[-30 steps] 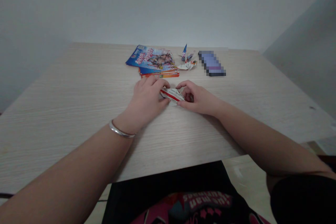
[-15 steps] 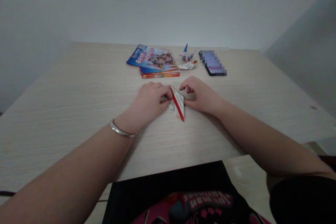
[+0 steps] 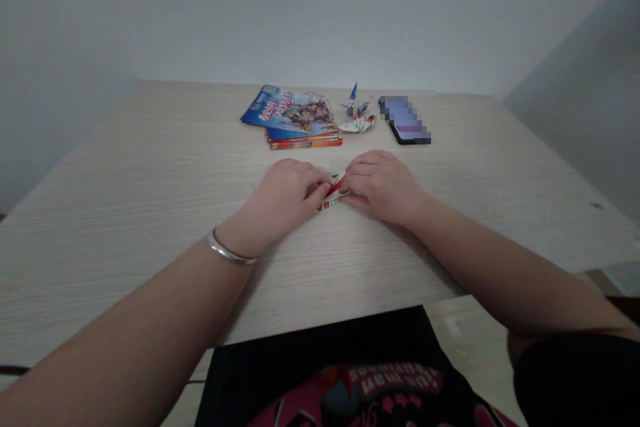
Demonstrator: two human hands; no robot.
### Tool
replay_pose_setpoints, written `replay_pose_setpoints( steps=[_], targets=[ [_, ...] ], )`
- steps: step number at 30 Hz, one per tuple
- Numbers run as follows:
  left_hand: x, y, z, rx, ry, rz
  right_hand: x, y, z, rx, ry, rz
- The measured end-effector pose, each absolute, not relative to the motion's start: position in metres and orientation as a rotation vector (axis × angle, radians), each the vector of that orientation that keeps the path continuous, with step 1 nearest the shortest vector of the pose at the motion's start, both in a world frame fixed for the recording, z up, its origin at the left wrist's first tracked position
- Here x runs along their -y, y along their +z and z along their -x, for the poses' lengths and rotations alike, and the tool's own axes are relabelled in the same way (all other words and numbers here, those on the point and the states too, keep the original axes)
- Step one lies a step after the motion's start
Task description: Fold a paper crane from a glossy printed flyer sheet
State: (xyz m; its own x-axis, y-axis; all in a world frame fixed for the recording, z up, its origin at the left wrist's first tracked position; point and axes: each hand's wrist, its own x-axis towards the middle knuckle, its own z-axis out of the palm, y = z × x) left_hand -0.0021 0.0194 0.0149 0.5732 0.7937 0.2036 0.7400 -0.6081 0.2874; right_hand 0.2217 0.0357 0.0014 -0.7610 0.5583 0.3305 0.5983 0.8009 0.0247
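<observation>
Between my hands, low over the middle of the table, is a small piece of folded paper [image 3: 331, 201], white with red bands and print. My left hand [image 3: 293, 190] pinches its left side between thumb and fingers. On the opposite side, my right hand [image 3: 383, 185] has its thumb and fingers closed on the paper's right part. My fingers hide much of the paper, so its full outline does not show.
Beyond my hands lies a stack of colourful magazines [image 3: 295, 113]. Two folded paper cranes [image 3: 357, 121] sit to its right, followed by a phone [image 3: 406, 121] with a blurred screen. The pale wooden table [image 3: 125, 167] meets a wall at the back.
The folded paper has turned from an upright diamond to a lower, slanted position. My right hand has moved left and closed on it; my left hand keeps its pinch.
</observation>
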Motion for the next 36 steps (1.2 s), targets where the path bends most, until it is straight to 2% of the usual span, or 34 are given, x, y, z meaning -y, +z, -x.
replay_pose_setpoints(
  steps=[5,8,21,28,36],
  targets=[
    [-0.0189,0.0146,0.0038,-1.176,0.444,-2.689,-0.0391,0.0048,-0.2248,2.742,0.157,0.899],
    [-0.0183,0.0139,0.0048,-1.168,0.434,-2.709,-0.0403,0.0052,-0.2254,2.696,0.206,0.992],
    [-0.0125,0.0209,0.0009,-1.269,0.326,-2.848,-0.0404,0.0022,-0.2223,2.721,0.080,0.894],
    [-0.0145,0.0224,0.0041,-1.318,0.215,-2.869,-0.0373,0.0060,-0.2251,2.774,-0.143,0.917],
    [-0.0157,0.0158,0.0037,-1.264,0.269,-2.818,-0.0327,0.0052,-0.2208,2.783,-0.291,0.911]
  ],
)
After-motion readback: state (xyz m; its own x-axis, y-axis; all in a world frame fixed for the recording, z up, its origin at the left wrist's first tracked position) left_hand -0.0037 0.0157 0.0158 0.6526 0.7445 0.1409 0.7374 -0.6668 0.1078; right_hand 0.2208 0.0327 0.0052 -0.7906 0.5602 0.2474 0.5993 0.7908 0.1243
